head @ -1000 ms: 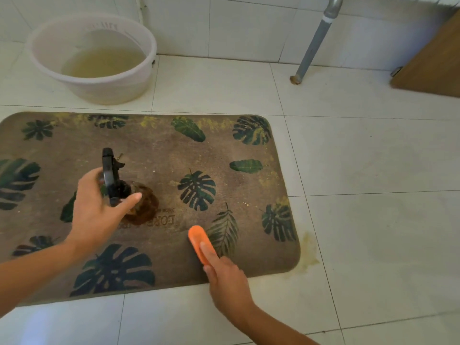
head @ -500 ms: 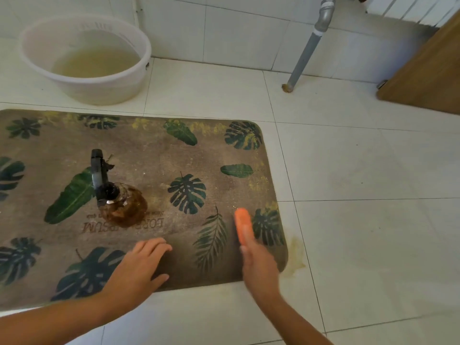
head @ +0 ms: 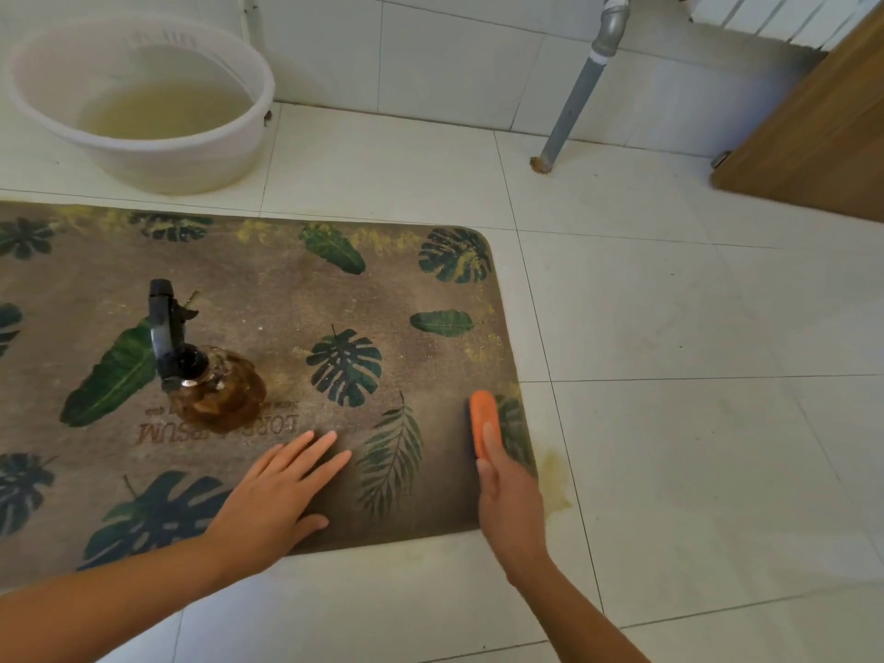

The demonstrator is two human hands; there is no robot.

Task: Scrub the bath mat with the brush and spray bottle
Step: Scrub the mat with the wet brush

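Note:
A brown bath mat (head: 268, 299) printed with green leaves lies on the white tile floor. An amber spray bottle (head: 217, 387) with a black trigger head stands upright on it, left of centre, untouched. My left hand (head: 277, 495) lies flat on the mat near its front edge, fingers straight. My right hand (head: 509, 500) grips an orange brush (head: 480, 418) with the index finger laid along its back. The brush sits on the mat's right front corner.
A white basin (head: 143, 150) of murky water stands at the back left against the tiled wall. A grey pipe (head: 576, 93) meets the floor at the back. A wooden panel (head: 813, 131) is at the far right. A yellowish wet stain (head: 555, 480) marks the tile beside the mat's corner.
My left hand has let go of the spray bottle and come down flat on the mat's front. My right hand has slid the brush right to the mat's corner.

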